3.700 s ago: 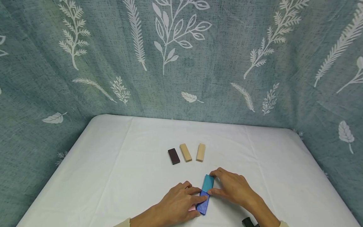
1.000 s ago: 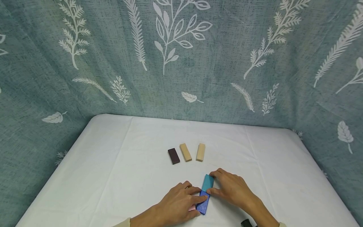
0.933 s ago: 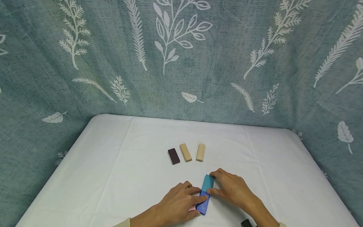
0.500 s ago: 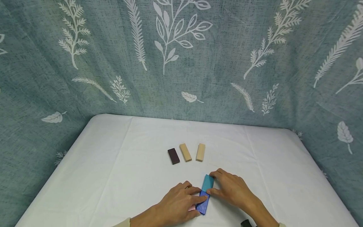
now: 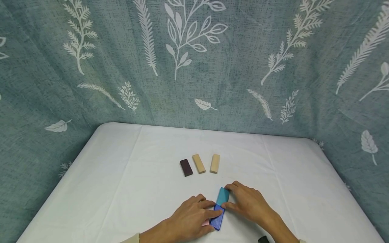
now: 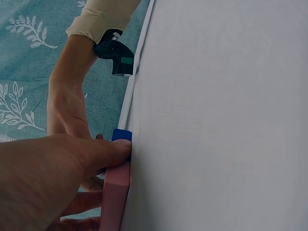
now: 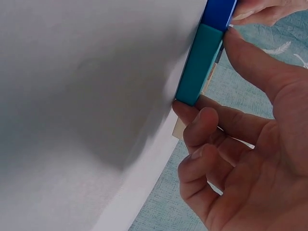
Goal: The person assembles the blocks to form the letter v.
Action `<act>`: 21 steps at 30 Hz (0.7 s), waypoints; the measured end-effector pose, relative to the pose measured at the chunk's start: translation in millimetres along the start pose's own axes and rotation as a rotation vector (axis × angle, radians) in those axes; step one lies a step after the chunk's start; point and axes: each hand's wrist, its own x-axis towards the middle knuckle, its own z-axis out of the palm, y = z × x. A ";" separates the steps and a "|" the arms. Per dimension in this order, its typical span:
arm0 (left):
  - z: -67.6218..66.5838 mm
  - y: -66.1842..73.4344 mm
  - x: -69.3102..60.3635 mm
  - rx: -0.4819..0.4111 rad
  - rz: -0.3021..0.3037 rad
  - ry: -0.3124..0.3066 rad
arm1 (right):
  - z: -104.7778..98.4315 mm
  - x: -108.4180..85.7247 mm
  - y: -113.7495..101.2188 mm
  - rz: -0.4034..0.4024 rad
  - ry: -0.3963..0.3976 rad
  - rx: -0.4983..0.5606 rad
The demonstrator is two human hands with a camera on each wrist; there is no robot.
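Note:
A teal block point(image 5: 223, 195) lies end to end with a blue block point(image 5: 217, 221) on the white cloth. My left hand point(image 5: 189, 217) grips the blue block, thumb at its near end and a finger across its top. Under that hand is a pink block point(image 6: 115, 192), mostly hidden in the head view, lying against the blue one's left side. With thumb and index finger, my right hand point(image 5: 250, 202) pinches the teal block by its two ends; its other fingers curl loosely in the right wrist view, where the teal block point(image 7: 199, 65) touches the blue block point(image 7: 219, 12).
Beyond the hands lie a dark brown block point(image 5: 186, 167) and two plain wooden blocks, one tilted point(image 5: 199, 164) and one straighter point(image 5: 215, 164). A black wrist device point(image 5: 263, 239) shows at the bottom edge. A patterned teal curtain point(image 5: 182, 114) hangs behind the table.

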 end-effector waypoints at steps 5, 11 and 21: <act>0.0 -0.7 -0.1 -0.005 0.004 0.003 | 1.1 -1.1 -0.5 0.002 0.005 0.003; -1.0 -0.8 -0.2 -0.016 0.008 0.001 | 2.9 -1.4 -0.3 -0.006 0.009 0.003; -0.3 -1.2 -0.1 -0.035 0.016 0.014 | 0.7 -2.0 0.3 -0.007 0.001 0.009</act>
